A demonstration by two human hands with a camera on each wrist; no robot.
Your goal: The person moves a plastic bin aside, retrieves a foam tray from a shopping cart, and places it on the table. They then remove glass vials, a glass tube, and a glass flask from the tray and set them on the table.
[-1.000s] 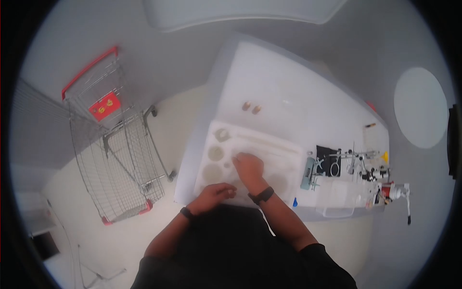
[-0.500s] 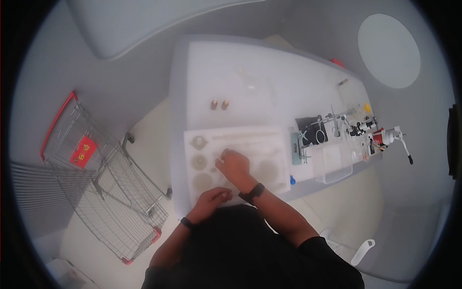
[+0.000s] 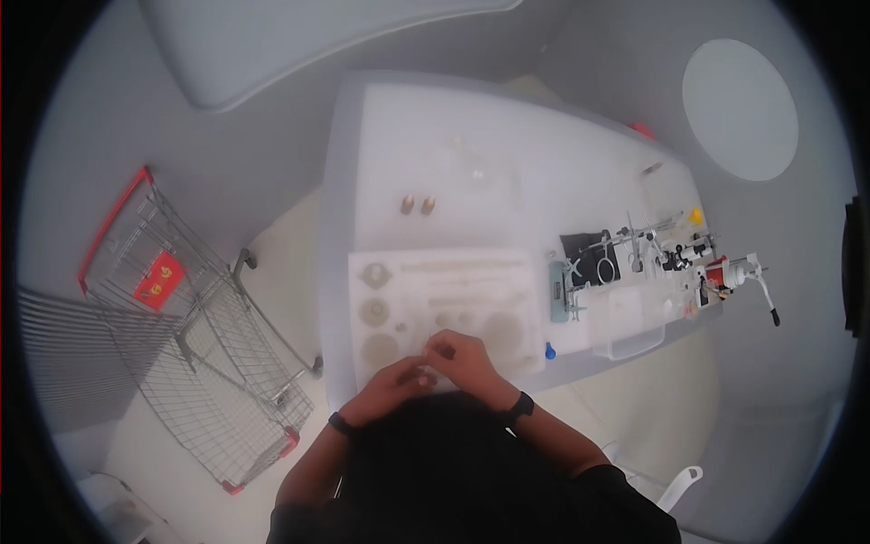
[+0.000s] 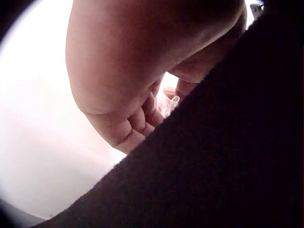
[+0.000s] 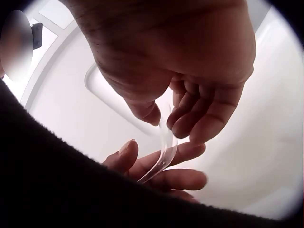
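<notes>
Both hands meet over the near side of a white foam tray in the head view. A bent, clear glass tube runs between them in the right wrist view. My right hand pinches its upper part between thumb and fingers. Below, my left hand has its fingers stretched out under the tube and its thumb apart; the tube's lower end is hidden behind a dark sleeve. From the left wrist, an open tube end shows beside the left hand.
The tray has round and long recesses. Two small brown bottles stand beyond it. Metal stands and clamps, a clear bin and a blue item lie to the right. A shopping cart is on the left.
My right hand has drawn back from the tray's middle toward the body and now meets the left hand. The head view has turned, so the table sits further left in it.
</notes>
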